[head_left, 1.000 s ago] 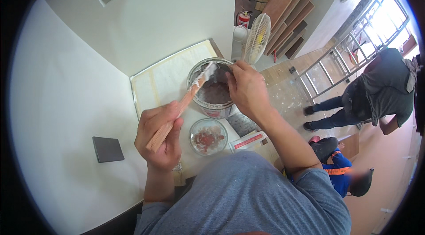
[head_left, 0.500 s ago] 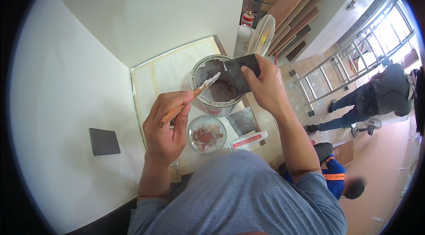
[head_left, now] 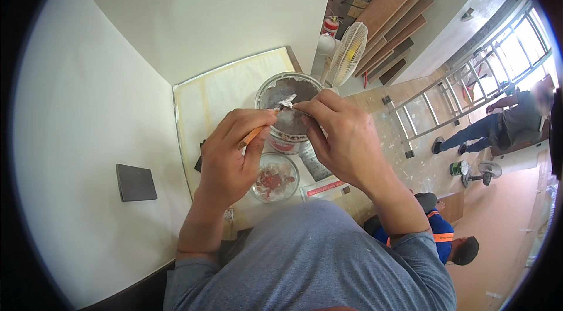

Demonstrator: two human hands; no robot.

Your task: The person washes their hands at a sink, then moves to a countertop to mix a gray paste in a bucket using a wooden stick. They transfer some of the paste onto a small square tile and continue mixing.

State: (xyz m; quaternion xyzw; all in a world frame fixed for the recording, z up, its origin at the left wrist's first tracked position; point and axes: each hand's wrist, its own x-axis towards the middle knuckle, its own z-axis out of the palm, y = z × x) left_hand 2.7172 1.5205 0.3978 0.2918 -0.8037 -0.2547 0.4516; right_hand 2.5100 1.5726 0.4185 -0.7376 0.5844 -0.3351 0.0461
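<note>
My left hand (head_left: 234, 144) is closed around the orange-brown handle (head_left: 252, 136) of a narrow putty knife, whose tip (head_left: 287, 100) is coated with white paste. Pinched in my right hand (head_left: 346, 135) is a dark flat spreader (head_left: 300, 111), seen nearly edge-on and partly hidden by my fingers. Both tools meet, or nearly meet, above an open bucket (head_left: 299, 85) with grey-brown residue inside. In front of the bucket, between my forearms, lies a round clear dish (head_left: 274, 177) with reddish-brown and white smears.
A red-and-white tube (head_left: 322, 188) and a grey textured sheet (head_left: 316, 165) lie beside the dish. Walls enclose the covered surface (head_left: 217, 89). Rightward are a fan (head_left: 349, 53), leaning boards (head_left: 381, 15), a ladder (head_left: 431, 109) and two people (head_left: 510, 123).
My right hand has moved left and down, turning the spreader from face-on to nearly edge-on against the knife tip. My left hand has shifted slightly right. The standing person at right has turned.
</note>
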